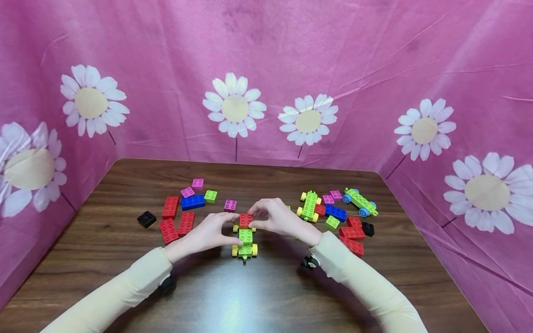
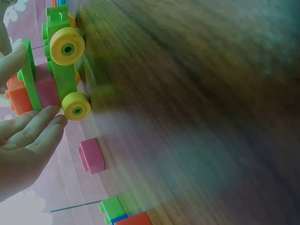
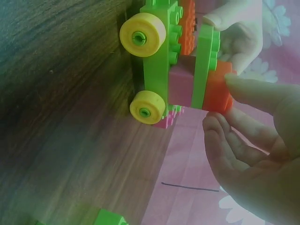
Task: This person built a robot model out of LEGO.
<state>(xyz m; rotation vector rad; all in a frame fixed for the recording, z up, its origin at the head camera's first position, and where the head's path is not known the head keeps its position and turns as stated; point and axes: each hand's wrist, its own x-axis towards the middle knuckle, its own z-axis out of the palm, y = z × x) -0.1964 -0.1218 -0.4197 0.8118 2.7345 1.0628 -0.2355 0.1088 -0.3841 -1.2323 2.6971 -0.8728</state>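
A toy car with a green base (image 1: 244,251) and yellow wheels (image 3: 143,33) stands in front of me. A pink brick (image 3: 181,82) sits on its base, and a green plate (image 1: 245,236) lies over that, overhanging toward me. On the plate's far end is a red brick (image 1: 245,220). My right hand (image 1: 276,217) pinches the red brick between thumb and fingers. My left hand (image 1: 210,233) holds the stack from the left, its thumb at the plate's near end and its fingertips (image 2: 54,112) by the pink brick at the far end.
Left of the car lie red bricks (image 1: 170,207), a blue brick (image 1: 193,202), a black brick (image 1: 146,219) and pink and green ones. To the right stand a yellow-wheeled green car base (image 1: 309,206) and a blue-wheeled one (image 1: 360,202), among several loose bricks (image 1: 335,212).
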